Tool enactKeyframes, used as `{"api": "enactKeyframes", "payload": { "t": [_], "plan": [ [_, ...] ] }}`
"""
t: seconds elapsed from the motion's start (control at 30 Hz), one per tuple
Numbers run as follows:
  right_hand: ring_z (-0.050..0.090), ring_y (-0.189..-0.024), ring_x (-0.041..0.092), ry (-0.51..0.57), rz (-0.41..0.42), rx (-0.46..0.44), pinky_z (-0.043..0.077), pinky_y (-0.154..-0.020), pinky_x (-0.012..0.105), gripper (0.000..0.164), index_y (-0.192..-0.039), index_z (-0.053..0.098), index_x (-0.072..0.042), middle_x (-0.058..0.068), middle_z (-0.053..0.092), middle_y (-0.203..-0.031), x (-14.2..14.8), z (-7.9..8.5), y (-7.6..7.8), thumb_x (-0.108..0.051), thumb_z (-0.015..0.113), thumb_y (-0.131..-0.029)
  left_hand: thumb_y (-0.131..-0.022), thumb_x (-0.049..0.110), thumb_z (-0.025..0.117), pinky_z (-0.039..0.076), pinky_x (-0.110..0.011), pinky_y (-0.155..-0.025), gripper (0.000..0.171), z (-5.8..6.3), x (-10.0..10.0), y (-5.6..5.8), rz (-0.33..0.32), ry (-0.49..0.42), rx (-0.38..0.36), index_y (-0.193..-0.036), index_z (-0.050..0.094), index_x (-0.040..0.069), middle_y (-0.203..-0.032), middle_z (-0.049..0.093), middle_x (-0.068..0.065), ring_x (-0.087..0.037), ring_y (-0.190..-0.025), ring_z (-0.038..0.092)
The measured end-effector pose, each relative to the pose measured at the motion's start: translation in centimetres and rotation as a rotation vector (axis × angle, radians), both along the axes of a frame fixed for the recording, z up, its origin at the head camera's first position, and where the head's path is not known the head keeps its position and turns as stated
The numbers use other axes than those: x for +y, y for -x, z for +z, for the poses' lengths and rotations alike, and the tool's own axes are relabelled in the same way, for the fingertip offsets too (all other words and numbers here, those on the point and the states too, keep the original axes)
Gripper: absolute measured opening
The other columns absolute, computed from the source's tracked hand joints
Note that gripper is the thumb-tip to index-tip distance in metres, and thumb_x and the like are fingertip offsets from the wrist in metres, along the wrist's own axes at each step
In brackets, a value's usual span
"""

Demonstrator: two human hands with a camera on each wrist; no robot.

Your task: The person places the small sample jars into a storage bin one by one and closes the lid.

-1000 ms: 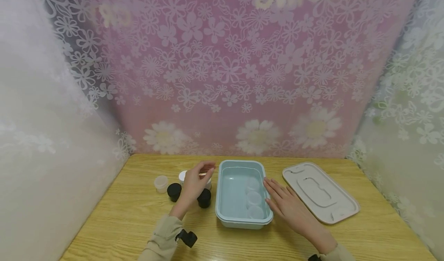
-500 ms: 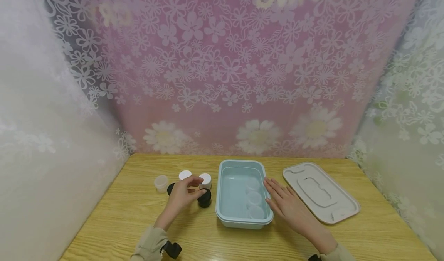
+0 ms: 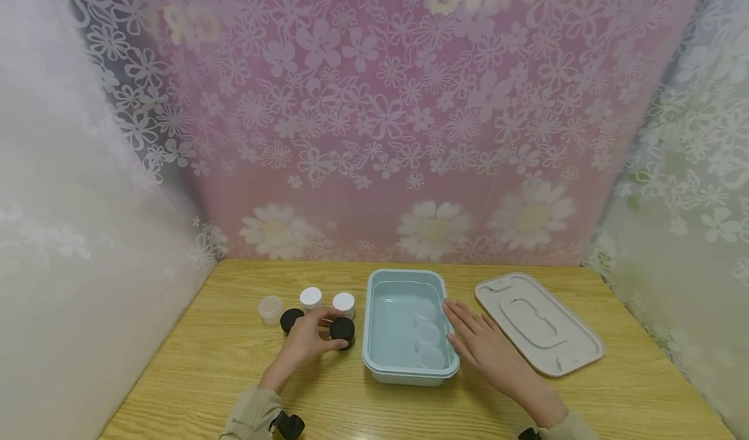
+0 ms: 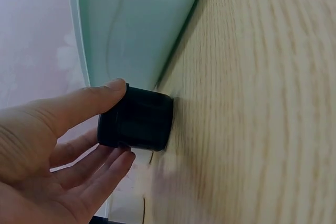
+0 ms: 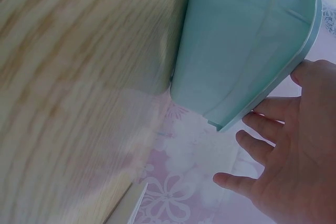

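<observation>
My left hand (image 3: pixel 310 337) has thumb and fingers around the lid end of a small black jar (image 4: pixel 139 119), which stands on the table left of the light blue tub (image 3: pixel 386 370). In the left wrist view the thumb lies along one side of that jar and the fingertips meet the other. My right hand (image 3: pixel 488 352) rests with straightened fingers against the tub's right rim; the right wrist view has its fingertips (image 5: pixel 252 121) at the rim edge. Inside the tub, three small clear round containers (image 3: pixel 427 333) line its right side.
Behind my left hand stand two white-lidded jars (image 3: pixel 311 297). A second black jar (image 3: pixel 290 319) is partly covered by that hand, with a clear cup (image 3: pixel 270 309) farther left. A pale flat lid (image 3: pixel 541 326) lies right of the tub on the wooden table (image 3: pixel 193 362).
My left hand has drawn back from beside the tub's left rim, uncovering the white-lidded jars, and has taken hold of the nearer black jar. The right hand stays at the rim.
</observation>
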State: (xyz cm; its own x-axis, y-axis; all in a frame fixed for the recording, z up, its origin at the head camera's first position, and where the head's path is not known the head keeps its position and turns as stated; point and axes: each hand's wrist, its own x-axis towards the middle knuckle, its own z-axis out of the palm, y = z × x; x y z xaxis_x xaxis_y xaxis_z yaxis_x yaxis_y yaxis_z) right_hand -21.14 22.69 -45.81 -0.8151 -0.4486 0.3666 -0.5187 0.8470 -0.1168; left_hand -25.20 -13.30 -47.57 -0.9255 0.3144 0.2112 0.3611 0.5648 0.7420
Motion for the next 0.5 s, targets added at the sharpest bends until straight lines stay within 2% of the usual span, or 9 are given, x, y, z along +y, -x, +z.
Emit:
{"api": "enactKeyframes", "payload": {
  "t": [0.23, 0.4, 0.5],
  "plan": [
    [0.031, -0.135, 0.025, 0.0, 0.005, 0.003, 0.027, -0.104, 0.058, 0.06, -0.146, 0.026, -0.019, -0.001, 0.03, -0.149, -0.1, -0.1, 0.0, -0.034, 0.051, -0.094, -0.07, 0.024, 0.08, 0.056, -0.029, -0.073, 0.048, 0.4, -0.1, -0.1, 0.059, 0.023, -0.01, -0.113, 0.061, 0.012, -0.106, 0.064, -0.006, -0.023, -0.095, 0.063],
    [0.03, -0.135, 0.025, 0.002, 0.003, -0.004, 0.027, -0.104, 0.058, 0.059, -0.146, 0.025, -0.019, 0.0, 0.03, -0.149, -0.1, 0.0, 0.0, -0.035, 0.05, -0.095, -0.071, 0.02, 0.08, 0.056, -0.027, -0.075, 0.048, 1.9, 0.1, 0.0, 0.073, -0.033, -0.027, -0.113, 0.061, 0.01, -0.105, 0.063, -0.008, -0.022, -0.094, 0.063],
    [0.03, -0.135, 0.025, 0.005, 0.005, -0.008, 0.026, -0.105, 0.058, 0.059, -0.146, 0.026, -0.018, 0.0, 0.03, -0.149, -0.1, 0.1, -0.1, -0.034, 0.05, -0.095, -0.071, 0.02, 0.08, 0.055, -0.022, -0.074, 0.048, 3.0, 0.2, 0.1, 0.084, -0.032, -0.017, -0.114, 0.061, 0.011, -0.106, 0.062, -0.006, -0.021, -0.094, 0.062]
  ]
}}
